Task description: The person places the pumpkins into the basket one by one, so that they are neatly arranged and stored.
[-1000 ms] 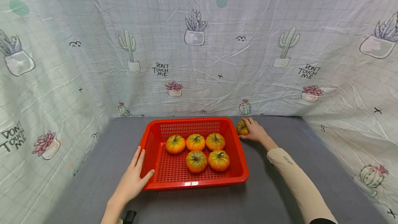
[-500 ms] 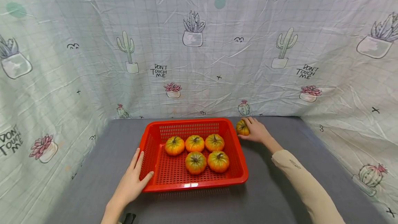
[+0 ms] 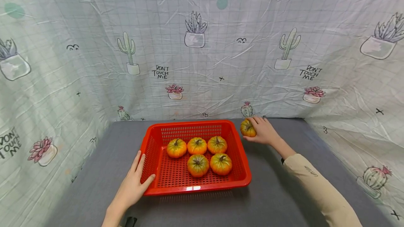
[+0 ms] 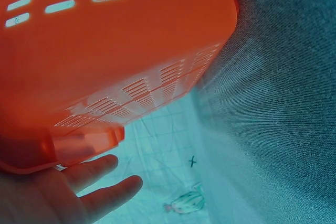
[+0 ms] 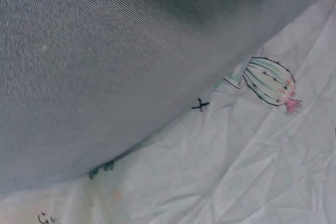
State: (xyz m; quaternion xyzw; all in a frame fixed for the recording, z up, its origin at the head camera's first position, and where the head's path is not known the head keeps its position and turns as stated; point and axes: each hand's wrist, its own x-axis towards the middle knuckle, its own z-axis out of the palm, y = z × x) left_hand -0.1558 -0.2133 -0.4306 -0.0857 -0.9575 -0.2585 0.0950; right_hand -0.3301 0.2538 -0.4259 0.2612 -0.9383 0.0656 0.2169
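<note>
A red plastic basket with slotted walls stands on the grey table, and several small orange-green pumpkins sit inside it toward its back and right. My left hand rests at the basket's left rim, fingers extended along the outside and thumb over the front corner. In the left wrist view, fingers of the left hand reach under the rim beside the basket wall. Just beyond the basket's right back corner, my right hand grips another pumpkin, its fingers curled over the top. The right wrist view shows neither that hand nor the pumpkin.
A grey cloth-covered table surrounds the basket. Pale curtain printed with cacti and succulents hangs close behind the table and along both sides. In the right wrist view, the table surface meets the curtain.
My right hand and the pumpkin in it have shifted slightly right and up in the last half second. My left hand keeps its place on the basket. The head view has drifted a little.
</note>
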